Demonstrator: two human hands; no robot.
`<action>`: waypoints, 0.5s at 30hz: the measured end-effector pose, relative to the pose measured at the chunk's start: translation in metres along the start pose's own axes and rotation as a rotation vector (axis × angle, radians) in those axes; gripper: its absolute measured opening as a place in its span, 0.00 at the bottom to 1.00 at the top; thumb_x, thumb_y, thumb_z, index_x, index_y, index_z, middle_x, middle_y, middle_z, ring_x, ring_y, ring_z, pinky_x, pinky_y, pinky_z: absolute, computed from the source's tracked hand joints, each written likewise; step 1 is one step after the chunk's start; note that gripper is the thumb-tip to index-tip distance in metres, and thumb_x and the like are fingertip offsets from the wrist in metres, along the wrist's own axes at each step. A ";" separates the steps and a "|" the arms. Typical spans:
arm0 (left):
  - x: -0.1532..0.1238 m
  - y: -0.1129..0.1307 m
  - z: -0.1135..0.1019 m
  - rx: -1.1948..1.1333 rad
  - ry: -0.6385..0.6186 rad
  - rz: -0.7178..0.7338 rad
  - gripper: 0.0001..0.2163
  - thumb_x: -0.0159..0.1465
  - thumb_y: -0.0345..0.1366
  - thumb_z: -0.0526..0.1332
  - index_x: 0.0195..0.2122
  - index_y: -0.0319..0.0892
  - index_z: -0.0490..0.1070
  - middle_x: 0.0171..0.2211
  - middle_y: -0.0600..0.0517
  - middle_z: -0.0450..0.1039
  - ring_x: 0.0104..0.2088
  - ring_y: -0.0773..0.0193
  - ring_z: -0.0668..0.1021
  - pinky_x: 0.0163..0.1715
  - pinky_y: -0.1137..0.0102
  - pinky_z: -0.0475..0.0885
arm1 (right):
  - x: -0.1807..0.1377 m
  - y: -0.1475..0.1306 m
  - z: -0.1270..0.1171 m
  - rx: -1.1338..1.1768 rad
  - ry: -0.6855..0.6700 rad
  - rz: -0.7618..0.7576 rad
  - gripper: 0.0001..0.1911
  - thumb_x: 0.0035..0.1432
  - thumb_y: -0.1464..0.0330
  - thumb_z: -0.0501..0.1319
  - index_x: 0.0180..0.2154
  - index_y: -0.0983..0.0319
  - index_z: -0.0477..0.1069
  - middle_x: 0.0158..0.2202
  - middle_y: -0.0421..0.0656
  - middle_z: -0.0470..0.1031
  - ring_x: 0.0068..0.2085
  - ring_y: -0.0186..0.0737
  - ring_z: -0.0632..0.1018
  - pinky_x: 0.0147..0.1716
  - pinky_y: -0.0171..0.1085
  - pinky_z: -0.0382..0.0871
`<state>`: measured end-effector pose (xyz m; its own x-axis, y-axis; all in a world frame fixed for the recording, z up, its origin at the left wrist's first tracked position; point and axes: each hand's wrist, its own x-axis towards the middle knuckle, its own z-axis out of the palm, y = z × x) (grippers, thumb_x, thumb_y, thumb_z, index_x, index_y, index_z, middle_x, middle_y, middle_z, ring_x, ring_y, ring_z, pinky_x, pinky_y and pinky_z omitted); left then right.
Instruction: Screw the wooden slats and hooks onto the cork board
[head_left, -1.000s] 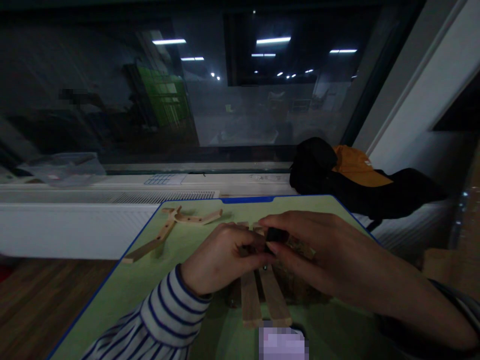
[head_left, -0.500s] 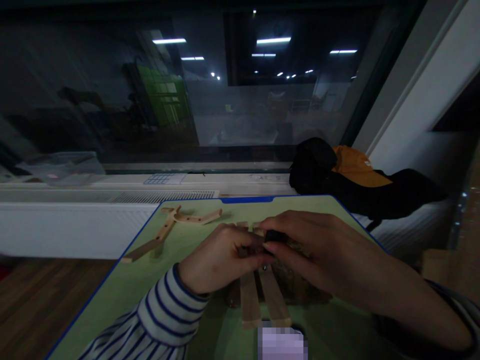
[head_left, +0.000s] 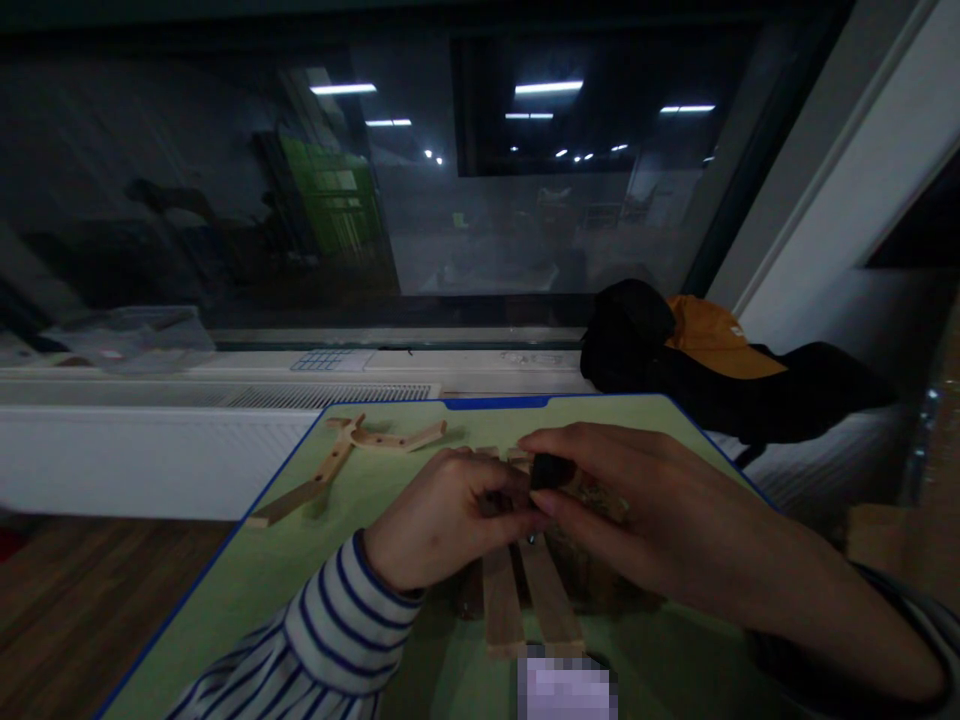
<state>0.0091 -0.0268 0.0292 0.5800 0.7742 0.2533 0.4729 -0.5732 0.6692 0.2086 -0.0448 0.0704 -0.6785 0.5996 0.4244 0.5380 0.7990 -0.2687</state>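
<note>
Two pale wooden slats, a left slat and a right slat, lie side by side with their near ends towards me. My right hand pinches a small black knob-like piece between thumb and fingers above them. My left hand is closed over the slats, its fingertips beside the black piece; what it grips is hidden. A small shiny metal part shows on the right slat just below the fingertips. Under the slats and my right hand is something brownish and see-through, too dark to make out.
A jointed wooden assembly with holes lies at the green table's far left. Behind the table, a clear plastic bin and a sheet of paper rest on the sill. A black garment and an orange cap are at right.
Both hands keep nearly the same place and grip. The black piece shows a little more between my right fingers. The whole view has shifted slightly.
</note>
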 end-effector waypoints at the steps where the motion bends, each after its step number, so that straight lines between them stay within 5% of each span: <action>1: 0.000 0.000 0.000 -0.004 -0.002 0.001 0.07 0.61 0.36 0.62 0.31 0.38 0.76 0.29 0.51 0.79 0.31 0.65 0.78 0.33 0.73 0.69 | 0.000 0.000 0.000 0.008 0.000 -0.006 0.14 0.63 0.68 0.55 0.51 0.58 0.63 0.45 0.38 0.74 0.43 0.32 0.74 0.41 0.32 0.66; 15: -0.002 -0.001 0.000 0.052 -0.017 0.032 0.07 0.61 0.34 0.60 0.31 0.38 0.76 0.29 0.52 0.78 0.30 0.66 0.78 0.31 0.74 0.70 | 0.001 0.000 0.002 0.063 -0.055 -0.002 0.09 0.65 0.67 0.52 0.46 0.58 0.65 0.39 0.38 0.72 0.39 0.32 0.73 0.39 0.33 0.64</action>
<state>0.0074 -0.0276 0.0279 0.6062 0.7511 0.2615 0.4875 -0.6107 0.6240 0.2069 -0.0438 0.0687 -0.7072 0.5978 0.3775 0.5048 0.8007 -0.3225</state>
